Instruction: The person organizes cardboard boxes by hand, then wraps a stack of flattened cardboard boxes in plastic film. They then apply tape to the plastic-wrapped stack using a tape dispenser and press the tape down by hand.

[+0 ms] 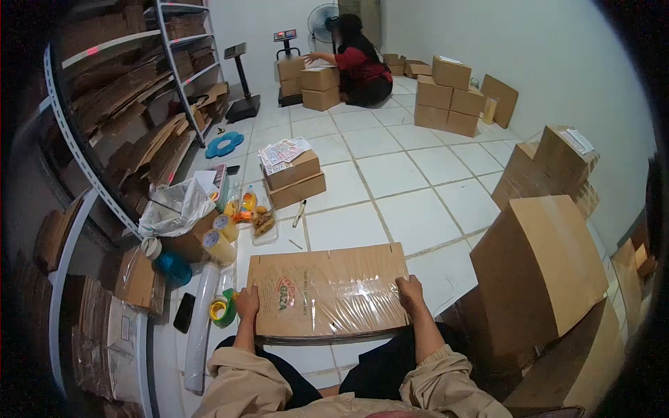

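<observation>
A flat carton (327,291) lay on the floor (411,188) between a tape roll (222,309) at left and an upright box (540,268) at right.

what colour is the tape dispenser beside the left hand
Green plastic tape dispenser, seen in head view.

White tiled floor (390,174), flattened carton (327,292) lying between left grip (247,303) and right grip (411,292), tape roll (221,308) just beside left grip, stacked boxes (294,180) beyond.
</observation>
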The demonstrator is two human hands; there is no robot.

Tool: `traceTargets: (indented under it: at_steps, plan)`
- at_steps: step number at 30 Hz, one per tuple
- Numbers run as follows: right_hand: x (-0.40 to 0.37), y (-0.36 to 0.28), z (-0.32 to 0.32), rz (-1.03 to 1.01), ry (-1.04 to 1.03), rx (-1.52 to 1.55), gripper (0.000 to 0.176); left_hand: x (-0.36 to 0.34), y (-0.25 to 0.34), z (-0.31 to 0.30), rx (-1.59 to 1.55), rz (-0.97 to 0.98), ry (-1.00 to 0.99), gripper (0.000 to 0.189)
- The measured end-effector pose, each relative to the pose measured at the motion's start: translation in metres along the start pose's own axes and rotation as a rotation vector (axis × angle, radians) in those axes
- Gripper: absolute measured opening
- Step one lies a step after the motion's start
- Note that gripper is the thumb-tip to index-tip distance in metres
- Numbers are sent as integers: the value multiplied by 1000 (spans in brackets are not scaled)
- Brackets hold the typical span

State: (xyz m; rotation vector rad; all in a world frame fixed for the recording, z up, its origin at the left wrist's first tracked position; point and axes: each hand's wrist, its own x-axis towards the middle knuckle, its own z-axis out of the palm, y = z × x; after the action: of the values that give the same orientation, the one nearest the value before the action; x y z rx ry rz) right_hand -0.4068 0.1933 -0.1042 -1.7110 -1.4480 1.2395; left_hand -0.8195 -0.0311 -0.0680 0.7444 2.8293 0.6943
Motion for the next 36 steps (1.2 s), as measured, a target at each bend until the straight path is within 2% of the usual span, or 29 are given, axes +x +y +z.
traceTargets:
  at_steps: [1,2,3,5,7,10,13,30,32,36]
  plan:
    - [-9,-11,-3,-15,-13,137,45,3,-6,4,-10,15,0,59]
    - [-18,-21,-11,13,8,-16,46,7,-10,8,-20,37,-3,60]
    - [-14,-14,-8,23,36,-1,46,7,-10,10,-19,68,-12,60]
    - [7,11,4,-11,24,36,47,4,-8,7,-22,14,14,63]
    - [-21,-26,-14,42,33,-54,51,4,-8,6,-21,48,14,63]
    - [-28,-36,-20,51,-6,-141,59,3,-11,9,-21,40,31,64]
    - [-31,-41,-21,50,-6,-147,58,-3,-5,1,-50,20,20,64]
    - [-25,-29,-20,17,36,-205,56,-3,-4,3,-62,-30,54,53]
    - [-24,-28,-19,21,44,-191,55,-8,3,-7,-46,-44,-54,60]
    - [-22,-27,-19,23,39,-217,54,-12,5,-11,-21,-43,-48,60]
